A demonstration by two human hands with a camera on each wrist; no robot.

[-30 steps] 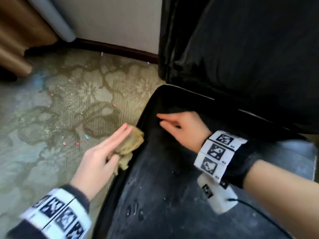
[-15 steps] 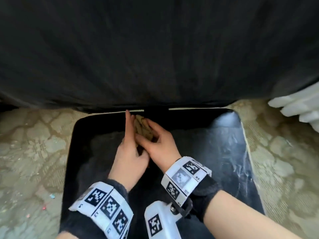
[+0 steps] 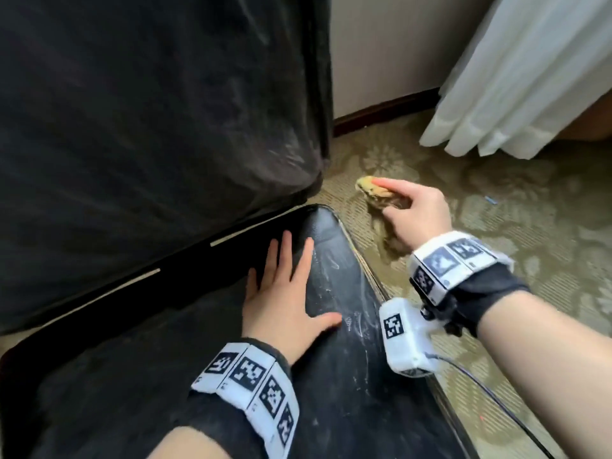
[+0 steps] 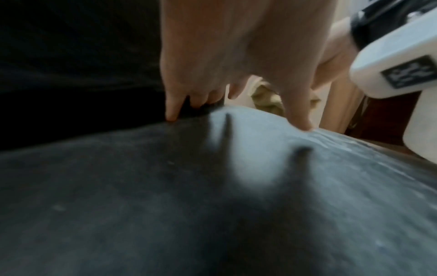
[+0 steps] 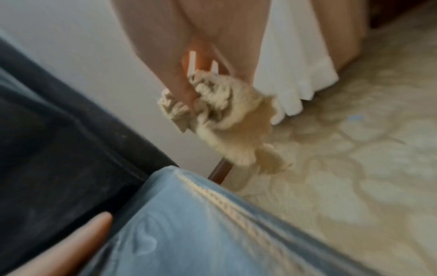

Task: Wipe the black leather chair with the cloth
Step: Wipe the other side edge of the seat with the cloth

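The cloth (image 3: pixel 381 197) hangs bunched in the right hand (image 3: pixel 414 213), fingers clamped on it, off the chair (image 3: pixel 334 376) edge above the carpet (image 3: pixel 530 226). The left hand (image 3: pixel 284 293) rests flat on the seat, fingers apart. Apparently between strokes; next, the cloth must return to the streaked leather.

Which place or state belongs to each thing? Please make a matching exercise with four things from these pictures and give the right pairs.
Things:
1. cloth
2. left hand
3. curtain
4. right hand

Places or states:
A. hangs down to the carpet
B. flat on the chair seat
C. bunched, off the seat's edge
D. holds the cloth over the carpet

Pairs: 1-C, 2-B, 3-A, 4-D
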